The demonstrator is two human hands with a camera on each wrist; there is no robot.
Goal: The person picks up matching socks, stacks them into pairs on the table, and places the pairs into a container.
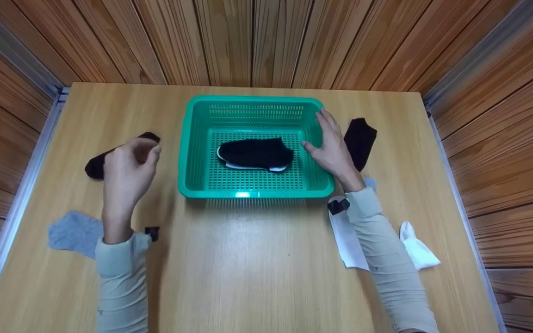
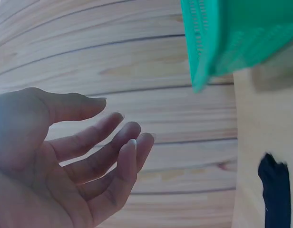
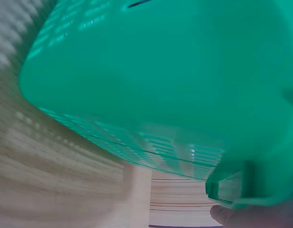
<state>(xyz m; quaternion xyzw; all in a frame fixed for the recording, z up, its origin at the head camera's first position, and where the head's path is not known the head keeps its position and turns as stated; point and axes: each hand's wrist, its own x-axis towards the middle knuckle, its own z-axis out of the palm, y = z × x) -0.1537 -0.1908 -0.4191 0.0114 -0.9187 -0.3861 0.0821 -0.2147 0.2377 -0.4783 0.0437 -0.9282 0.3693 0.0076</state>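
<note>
My left hand [image 1: 130, 171] hovers over a black sock [image 1: 95, 165] on the table's left side. Its fingers [image 2: 101, 166] are loosely bent, with nothing between them and the thumb. At the right rim of the green plastic basket [image 1: 257, 194], my right hand [image 1: 333, 148] holds on, thumb inside and fingers along the outside. A fingertip [image 3: 220, 213] shows beside the rim in the right wrist view; the thumb is hidden there. Inside the basket lies a black sock [image 1: 255, 152] on top of something white, perhaps another sock.
Right of the basket lies another black sock [image 1: 360, 141]. A pale sock [image 1: 347, 245] is partly under the right forearm, near a white sock [image 1: 417, 247]. A grey sock [image 1: 74, 232] lies beside the left wrist. Wooden panels [image 1: 266, 41] stand behind the table.
</note>
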